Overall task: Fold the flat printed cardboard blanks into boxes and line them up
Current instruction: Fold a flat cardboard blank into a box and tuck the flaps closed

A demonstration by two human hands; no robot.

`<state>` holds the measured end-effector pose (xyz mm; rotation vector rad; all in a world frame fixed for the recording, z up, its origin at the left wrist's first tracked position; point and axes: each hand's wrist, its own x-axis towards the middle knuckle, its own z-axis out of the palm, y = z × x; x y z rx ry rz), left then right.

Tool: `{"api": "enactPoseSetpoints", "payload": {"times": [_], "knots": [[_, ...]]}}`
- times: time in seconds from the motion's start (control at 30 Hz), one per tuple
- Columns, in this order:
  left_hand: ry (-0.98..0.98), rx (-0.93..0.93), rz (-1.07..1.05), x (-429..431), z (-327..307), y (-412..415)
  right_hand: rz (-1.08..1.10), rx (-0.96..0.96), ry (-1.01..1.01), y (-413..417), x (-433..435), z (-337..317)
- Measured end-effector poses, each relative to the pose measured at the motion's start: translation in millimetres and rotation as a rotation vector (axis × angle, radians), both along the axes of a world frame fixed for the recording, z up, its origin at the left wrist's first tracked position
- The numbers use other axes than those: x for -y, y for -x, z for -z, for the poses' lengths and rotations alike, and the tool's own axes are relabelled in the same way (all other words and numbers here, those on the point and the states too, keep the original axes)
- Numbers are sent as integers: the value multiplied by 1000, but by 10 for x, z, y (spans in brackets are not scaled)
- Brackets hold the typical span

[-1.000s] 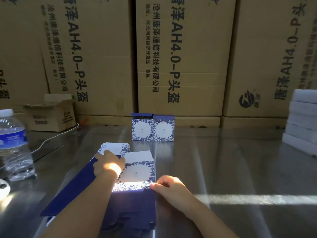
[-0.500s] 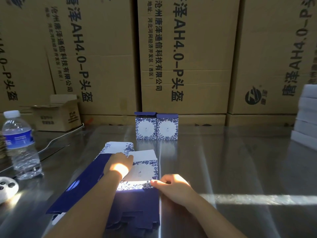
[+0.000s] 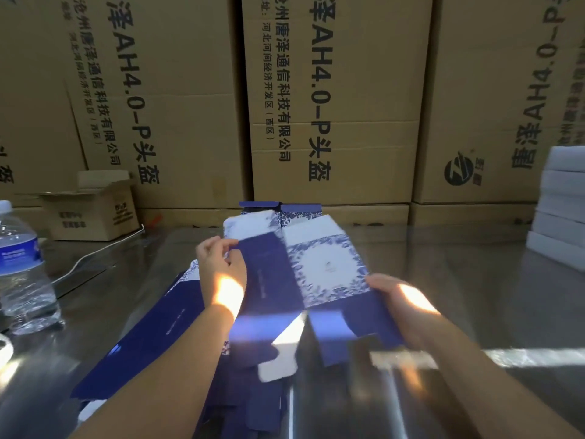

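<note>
A blue-and-white printed cardboard blank (image 3: 319, 267) is lifted off the table and partly opened, its dark blue side panel and floral front panel facing me. My left hand (image 3: 218, 267) pinches its left edge near the top. My right hand (image 3: 399, 299) grips its lower right corner. Below them a stack of flat dark blue blanks (image 3: 152, 340) lies on the shiny table (image 3: 474, 286). Two folded boxes (image 3: 281, 209) stand side by side at the table's far edge, mostly hidden behind the lifted blank.
A water bottle (image 3: 22, 267) stands at the left, with a small open carton (image 3: 91, 210) and a cable behind it. White foam slabs (image 3: 563, 201) are stacked at the right. Large brown cartons (image 3: 332, 99) wall off the back.
Both hands have lifted one blank off the stack and raised it towards the two folded boxes; it has opened from flat into a partly formed sleeve. The camera has moved closer.
</note>
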<state>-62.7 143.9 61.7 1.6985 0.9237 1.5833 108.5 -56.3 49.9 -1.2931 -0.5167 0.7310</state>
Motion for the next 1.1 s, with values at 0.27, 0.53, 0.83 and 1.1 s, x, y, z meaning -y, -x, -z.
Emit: {"api": "enactPoseSetpoints", "payload": {"times": [0.27, 0.53, 0.83, 1.1], "knots": [[459, -180, 470, 373, 206, -699, 84, -148, 48, -594, 379, 248], [812, -189, 646, 438, 394, -962, 44, -296, -221, -675, 368, 266], [1012, -22, 898, 556, 315, -992, -286, -324, -355, -624, 337, 220], [846, -300, 722, 722, 383, -1104, -479, -354, -283, -594, 194, 348]]}}
